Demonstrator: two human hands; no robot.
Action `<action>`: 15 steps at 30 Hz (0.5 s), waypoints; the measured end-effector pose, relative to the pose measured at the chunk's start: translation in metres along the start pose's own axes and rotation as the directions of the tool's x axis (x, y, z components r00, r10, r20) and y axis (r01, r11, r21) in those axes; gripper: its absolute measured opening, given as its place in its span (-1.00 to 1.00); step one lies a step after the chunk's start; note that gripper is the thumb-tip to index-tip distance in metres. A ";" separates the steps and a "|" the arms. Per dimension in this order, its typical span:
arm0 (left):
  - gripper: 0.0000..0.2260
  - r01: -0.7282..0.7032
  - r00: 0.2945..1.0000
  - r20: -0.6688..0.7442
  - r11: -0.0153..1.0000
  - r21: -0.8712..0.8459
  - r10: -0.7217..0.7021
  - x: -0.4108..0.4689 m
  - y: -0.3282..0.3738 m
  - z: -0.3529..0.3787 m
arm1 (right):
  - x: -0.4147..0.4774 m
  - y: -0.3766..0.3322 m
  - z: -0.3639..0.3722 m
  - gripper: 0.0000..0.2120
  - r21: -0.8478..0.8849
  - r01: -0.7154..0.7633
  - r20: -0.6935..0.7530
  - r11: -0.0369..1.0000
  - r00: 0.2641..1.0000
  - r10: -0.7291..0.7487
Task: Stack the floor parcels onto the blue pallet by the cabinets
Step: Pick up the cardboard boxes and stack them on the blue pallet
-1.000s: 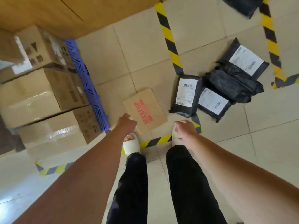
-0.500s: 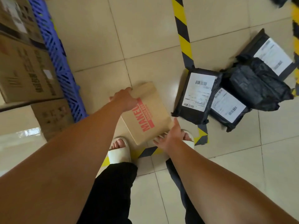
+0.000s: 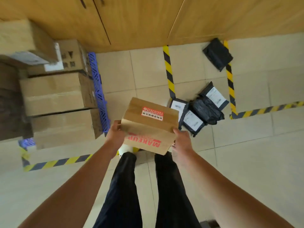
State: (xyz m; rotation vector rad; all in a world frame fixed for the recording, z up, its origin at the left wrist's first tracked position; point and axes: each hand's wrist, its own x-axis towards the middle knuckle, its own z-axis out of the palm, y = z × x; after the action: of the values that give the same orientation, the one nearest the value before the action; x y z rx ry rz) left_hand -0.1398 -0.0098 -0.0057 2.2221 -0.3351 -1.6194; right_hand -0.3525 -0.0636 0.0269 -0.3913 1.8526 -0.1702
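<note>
Box [image 3: 148, 127] now lifted off the floor [image 3: 246, 162], left hand [image 3: 116, 136] and right hand [image 3: 182, 142] clamped on its ends, blue pallet [image 3: 98, 94] next.

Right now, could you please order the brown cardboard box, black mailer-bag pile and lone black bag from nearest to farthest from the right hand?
1. Brown cardboard box: gripped by the right hand.
2. Black mailer-bag pile: lying just beyond, to the right.
3. Lone black bag: far off, by the wooden cabinets.
</note>
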 end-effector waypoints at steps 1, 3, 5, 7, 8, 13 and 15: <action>-0.62 0.026 0.999 -0.026 0.995 -0.093 -0.028 -0.032 0.009 -0.016 | -0.032 -0.012 -0.008 -0.75 0.003 0.047 0.014 0.999 0.999 -0.047; -0.69 0.065 0.997 -0.015 0.929 -0.364 -0.076 -0.093 0.029 -0.052 | -0.094 -0.038 -0.023 -0.70 0.022 0.142 0.096 0.990 0.985 -0.143; -0.78 0.053 0.998 0.005 0.833 -0.551 -0.060 -0.145 0.045 -0.088 | -0.149 -0.059 -0.036 -0.66 -0.032 0.242 0.181 0.970 0.956 -0.232; -0.73 0.027 0.998 0.055 0.804 -0.594 0.007 -0.182 0.053 -0.120 | -0.192 -0.076 -0.044 -0.57 -0.096 0.340 0.227 0.935 0.923 -0.312; -0.67 0.018 0.996 0.083 0.794 -0.608 0.040 -0.192 0.055 -0.133 | -0.210 -0.082 -0.044 -0.56 -0.116 0.373 0.219 0.920 0.913 -0.343; -0.57 -0.057 0.974 0.130 0.755 -0.653 0.186 -0.229 0.063 -0.172 | -0.256 -0.091 -0.031 -0.71 0.118 0.283 0.154 0.952 0.942 -0.299; -0.58 -0.107 0.973 0.086 0.748 -0.655 0.215 -0.241 0.064 -0.181 | -0.264 -0.090 -0.025 -0.59 0.171 0.272 0.180 0.947 0.936 -0.301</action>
State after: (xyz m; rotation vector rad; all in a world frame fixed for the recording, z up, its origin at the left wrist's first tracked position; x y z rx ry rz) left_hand -0.0411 0.0566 0.2783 1.4997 0.0112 -1.5144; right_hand -0.2889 -0.0570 0.2995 -0.5581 1.5633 -0.4449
